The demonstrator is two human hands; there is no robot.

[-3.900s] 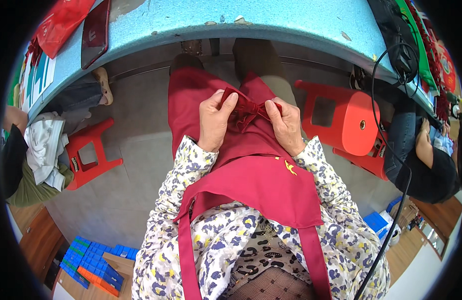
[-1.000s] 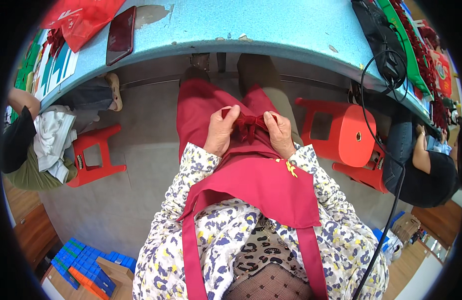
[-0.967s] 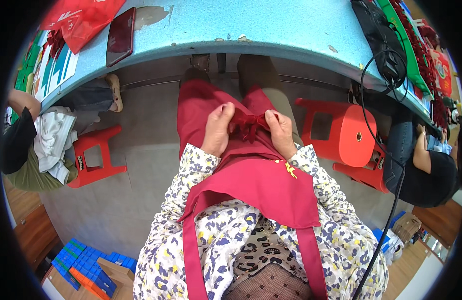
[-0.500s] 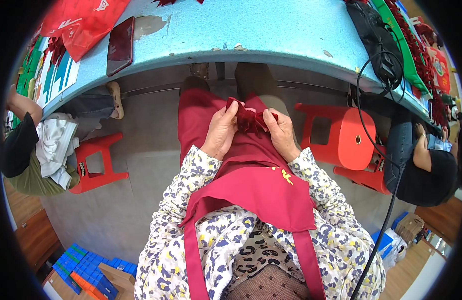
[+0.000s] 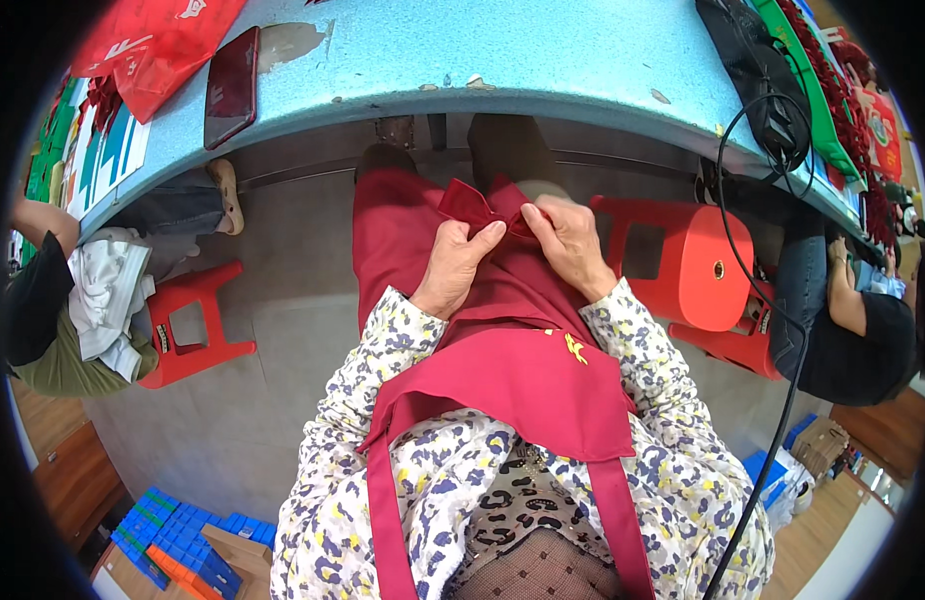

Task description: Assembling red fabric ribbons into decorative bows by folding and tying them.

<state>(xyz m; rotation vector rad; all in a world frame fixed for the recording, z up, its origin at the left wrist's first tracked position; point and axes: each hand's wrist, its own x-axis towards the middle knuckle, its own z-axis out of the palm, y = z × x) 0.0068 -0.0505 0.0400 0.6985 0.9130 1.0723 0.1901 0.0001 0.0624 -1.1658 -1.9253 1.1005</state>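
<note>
Bow: one dark red bow (image 5: pixel 468 203) is showing a soft sheen, its left loop standing wide and its right side partly hidden by fingers.
Bow's place: it is sitting at the upper centre of the frame, above the lap of a dark red apron (image 5: pixel 503 385).
Left hand: this hand (image 5: pixel 453 265) is pinching the bow near its middle, thumb on top, fingers curling mostly out of sight.
Right hand: this hand (image 5: pixel 575 245) is gripping the bow's right side between thumb and bent fingers.
Table count: one dark phone (image 5: pixel 232 88) and one red bag (image 5: pixel 158 50) are lying at upper left on the blue table (image 5: pixel 463 50).
Bag: its contents are staying hidden.
Green tray: one (image 5: pixel 811 100) is lying at upper right, dark red pieces (image 5: pixel 835 75) showing along it.
Crates: several blue crates (image 5: pixel 188 520) are standing at lower left, their number and contents unclear.
</note>
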